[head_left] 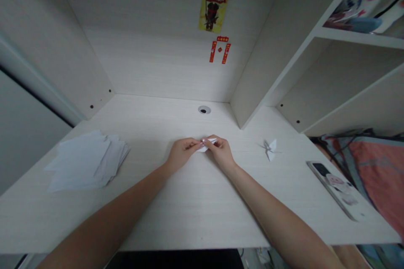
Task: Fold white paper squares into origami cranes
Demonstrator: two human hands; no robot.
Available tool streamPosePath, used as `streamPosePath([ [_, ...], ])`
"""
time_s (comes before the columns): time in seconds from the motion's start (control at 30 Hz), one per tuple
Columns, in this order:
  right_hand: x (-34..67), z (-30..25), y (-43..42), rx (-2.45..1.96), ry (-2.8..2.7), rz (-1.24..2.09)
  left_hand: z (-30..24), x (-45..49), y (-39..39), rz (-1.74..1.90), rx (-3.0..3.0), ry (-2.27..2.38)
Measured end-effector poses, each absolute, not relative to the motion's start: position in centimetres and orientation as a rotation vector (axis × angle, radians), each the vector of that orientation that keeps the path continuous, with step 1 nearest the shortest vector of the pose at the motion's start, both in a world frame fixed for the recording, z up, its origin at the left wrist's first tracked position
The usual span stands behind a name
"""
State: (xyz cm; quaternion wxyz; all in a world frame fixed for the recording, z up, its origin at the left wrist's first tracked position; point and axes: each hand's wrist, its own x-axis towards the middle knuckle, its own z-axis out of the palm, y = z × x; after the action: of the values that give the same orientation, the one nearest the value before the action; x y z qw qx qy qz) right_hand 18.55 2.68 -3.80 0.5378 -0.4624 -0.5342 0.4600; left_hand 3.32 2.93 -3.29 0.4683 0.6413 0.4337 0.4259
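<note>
Both hands meet over the middle of the desk around a small folded piece of white paper (203, 149). My left hand (182, 151) pinches its left end between thumb and fingers. On the other side, my right hand (221, 151) grips the paper with the thumb on top. Fingers cover much of the paper, so its full folded shape is hidden. Off to the right of my right hand lies a folded paper crane (270, 149). A loose stack of white paper sheets (85, 159) rests on the desk to the left.
A phone (334, 189) in a decorated case lies near the right edge of the desk (189, 214). A cable hole (204, 109) sits by the back wall. An upright divider (268, 63) and shelves rise at the right. Reddish cloth (378, 172) hangs beyond the desk's right edge.
</note>
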Motion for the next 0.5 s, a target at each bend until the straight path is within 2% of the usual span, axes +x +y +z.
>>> streamPosePath([
  [0.5, 18.68, -3.6, 2.99, -1.125, -1.117, 1.063, -2.69, 3.12, 3.45, 1.144, 1.331, 1.112],
])
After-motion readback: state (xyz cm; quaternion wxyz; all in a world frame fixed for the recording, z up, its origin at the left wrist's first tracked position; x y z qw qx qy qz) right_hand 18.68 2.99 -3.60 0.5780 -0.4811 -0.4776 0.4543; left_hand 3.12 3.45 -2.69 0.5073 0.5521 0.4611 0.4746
